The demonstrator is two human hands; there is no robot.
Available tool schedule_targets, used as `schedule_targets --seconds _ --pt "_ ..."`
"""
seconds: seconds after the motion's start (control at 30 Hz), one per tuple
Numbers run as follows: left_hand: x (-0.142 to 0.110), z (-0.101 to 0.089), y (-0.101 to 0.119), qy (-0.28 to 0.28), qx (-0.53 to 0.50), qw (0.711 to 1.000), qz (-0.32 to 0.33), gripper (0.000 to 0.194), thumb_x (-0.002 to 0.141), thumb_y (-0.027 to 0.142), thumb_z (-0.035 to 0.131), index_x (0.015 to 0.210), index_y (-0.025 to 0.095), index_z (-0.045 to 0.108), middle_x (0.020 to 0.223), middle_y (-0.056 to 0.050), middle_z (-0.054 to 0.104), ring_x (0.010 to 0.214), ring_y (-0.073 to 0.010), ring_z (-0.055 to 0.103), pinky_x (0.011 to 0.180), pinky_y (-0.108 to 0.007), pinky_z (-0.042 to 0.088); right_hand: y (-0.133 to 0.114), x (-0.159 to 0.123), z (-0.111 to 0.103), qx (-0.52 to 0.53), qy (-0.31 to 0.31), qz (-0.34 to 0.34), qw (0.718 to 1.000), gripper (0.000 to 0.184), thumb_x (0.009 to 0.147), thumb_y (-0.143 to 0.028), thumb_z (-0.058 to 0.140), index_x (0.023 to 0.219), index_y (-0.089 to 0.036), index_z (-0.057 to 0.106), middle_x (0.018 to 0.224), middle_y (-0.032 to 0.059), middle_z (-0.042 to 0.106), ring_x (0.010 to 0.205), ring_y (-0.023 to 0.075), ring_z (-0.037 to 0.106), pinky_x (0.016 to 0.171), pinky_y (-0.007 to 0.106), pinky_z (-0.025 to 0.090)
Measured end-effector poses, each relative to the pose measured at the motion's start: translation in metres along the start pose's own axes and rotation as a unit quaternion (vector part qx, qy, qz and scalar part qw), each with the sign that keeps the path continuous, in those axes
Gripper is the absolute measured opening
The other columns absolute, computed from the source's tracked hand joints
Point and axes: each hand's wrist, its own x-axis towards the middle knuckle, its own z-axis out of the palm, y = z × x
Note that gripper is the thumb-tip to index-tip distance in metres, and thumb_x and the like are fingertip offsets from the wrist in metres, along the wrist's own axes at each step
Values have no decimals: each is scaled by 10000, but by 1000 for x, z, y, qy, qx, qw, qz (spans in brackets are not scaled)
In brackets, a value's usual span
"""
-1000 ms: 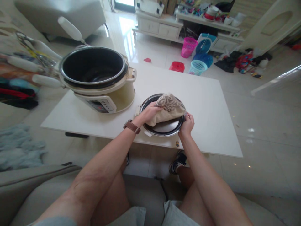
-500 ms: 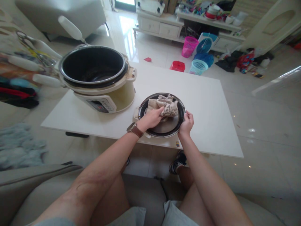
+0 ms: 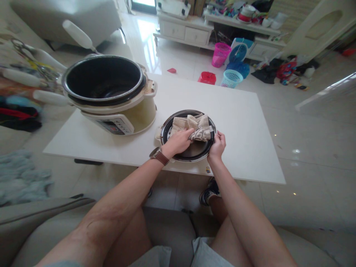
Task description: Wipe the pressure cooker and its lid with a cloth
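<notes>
A round metal cooker lid lies upside down near the front edge of a white table. A beige patterned cloth is bunched inside the lid. My left hand, with a brown watch at the wrist, presses down on the cloth with curled fingers. Gripping the lid's right rim is my right hand, fingers closed. To the left of the lid stands an open electric pressure cooker with a dark inner pot.
Pink, blue and red plastic baskets sit on the glossy floor beyond the table, near white drawers. Clothes and white rods lie at the left. My knees and a sofa fill the foreground.
The cloth went from draped over the lid's far side to bunched inside it, and my left hand slid with it. My right hand kept its hold on the rim.
</notes>
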Motion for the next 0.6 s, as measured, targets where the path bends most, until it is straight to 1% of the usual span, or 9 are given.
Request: schedule_targets --seconds 0.13,0.3,0.5,0.6 --pt "0 0 0 -6 3 1000 -1 413 941 170 503 1343 190 595 1307 -168 697 1209 -341 663 1056 -452 507 -1 0 0 0 5 5 1000 291 811 -434 628 988 -210 685 954 1 694 960 186 618 920 331 489" --pt "0 1 -1 -2 -1 1000 0 387 948 171 508 1322 208 602 1321 -151 696 1221 -320 662 1074 -432 500 -1 0 0 3 3 8 1000 282 817 -421 626 994 -211 691 948 -2 700 970 186 628 928 334 496" --pt "-1 0 -1 -5 -1 1000 0 418 933 140 502 1336 206 594 1340 -142 693 1259 -308 648 1096 -419 490 2 1 -1 7 1 3 1000 332 786 -451 641 993 -198 698 933 1 693 938 185 618 901 326 484" --pt "-1 0 0 -9 5 1000 2 409 939 144 500 1334 199 591 1346 -146 690 1258 -309 646 1095 -421 491 4 2 -2 -1 1 -1 1000 330 805 -467 642 1002 -209 699 936 -6 692 946 183 617 906 325 484"
